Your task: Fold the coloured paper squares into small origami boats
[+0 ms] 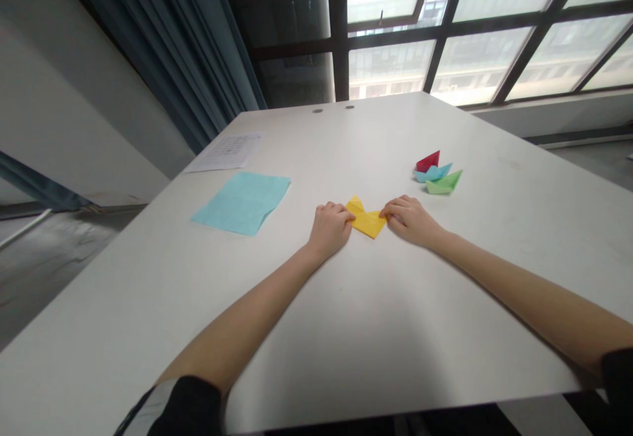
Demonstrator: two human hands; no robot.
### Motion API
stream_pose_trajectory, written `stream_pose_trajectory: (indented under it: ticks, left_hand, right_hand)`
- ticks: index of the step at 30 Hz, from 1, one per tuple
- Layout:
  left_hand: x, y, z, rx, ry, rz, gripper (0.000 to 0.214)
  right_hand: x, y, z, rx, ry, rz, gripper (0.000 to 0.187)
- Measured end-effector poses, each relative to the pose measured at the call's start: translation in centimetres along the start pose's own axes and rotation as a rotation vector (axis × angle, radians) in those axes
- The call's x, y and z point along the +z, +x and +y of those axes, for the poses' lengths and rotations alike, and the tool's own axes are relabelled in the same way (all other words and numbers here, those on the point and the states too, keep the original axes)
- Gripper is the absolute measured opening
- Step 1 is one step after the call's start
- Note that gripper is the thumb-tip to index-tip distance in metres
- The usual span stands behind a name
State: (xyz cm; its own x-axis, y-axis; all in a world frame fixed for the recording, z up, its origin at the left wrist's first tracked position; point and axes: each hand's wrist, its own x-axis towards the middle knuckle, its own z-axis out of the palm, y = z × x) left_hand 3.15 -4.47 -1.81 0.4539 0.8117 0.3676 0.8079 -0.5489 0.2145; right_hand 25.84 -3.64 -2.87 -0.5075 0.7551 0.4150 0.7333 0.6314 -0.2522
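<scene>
A folded yellow paper [366,219] lies on the white table [346,330] between my two hands. My left hand [329,227] is curled, its fingertips pinching the paper's left edge. My right hand [409,219] is also curled, with its fingertips pinching the paper's right corner. Both forearms stretch across the table toward it.
Three folded paper boats, red [428,161], light blue [433,172] and green [444,183], sit just beyond my right hand. A flat light-blue sheet [242,202] lies to the left, a printed white sheet [225,152] behind it. Windows and a curtain stand past the table's far edge.
</scene>
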Motion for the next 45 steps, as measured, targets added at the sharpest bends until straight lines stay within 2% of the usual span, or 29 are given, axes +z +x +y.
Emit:
stream_pose_trajectory:
  ticks: [6,11,17,24,26,29,34,38,45]
  left_hand:
    - [0.0,0.1,0.3,0.128,-0.011,-0.035,0.022]
    - [0.0,0.2,0.2,0.198,-0.04,-0.062,0.023]
    - [-0.4,0.2,0.6,0.123,0.093,-0.054,0.023]
    - [-0.6,0.2,0.3,-0.104,0.175,-0.028,0.02]
    - [-0.4,0.2,0.0,-0.16,0.181,-0.009,0.025]
    - [-0.1,0.2,-0.3,-0.197,0.157,0.011,0.03]
    - [0.0,0.4,-0.8,-0.208,0.009,0.031,0.022]
    - [-0.1,0.5,-1.0,-0.148,-0.114,0.043,0.016]
    - [0.1,0.2,-0.9,0.129,-0.092,-0.046,0.023]
  right_hand:
    - [-0.1,0.2,-1.7,-0.064,-0.028,-0.043,0.026]
    - [-0.1,0.3,-1.9,-0.079,-0.055,-0.084,0.031]
    - [0.0,0.2,-1.6,-0.051,-0.092,-0.102,0.032]
    - [-0.1,0.2,-1.7,-0.007,-0.11,-0.09,0.033]
    - [-0.1,0.2,-1.7,-0.001,-0.108,-0.091,0.033]
    - [-0.1,0.1,-1.7,0.004,-0.11,-0.095,0.034]
    - [0.0,0.1,-1.7,0.003,-0.113,-0.094,0.034]
    - [-0.1,0.1,-1.7,0.002,-0.121,-0.091,0.033]
    - [0.0,0.1,-1.7,-0.013,-0.115,-0.071,0.033]
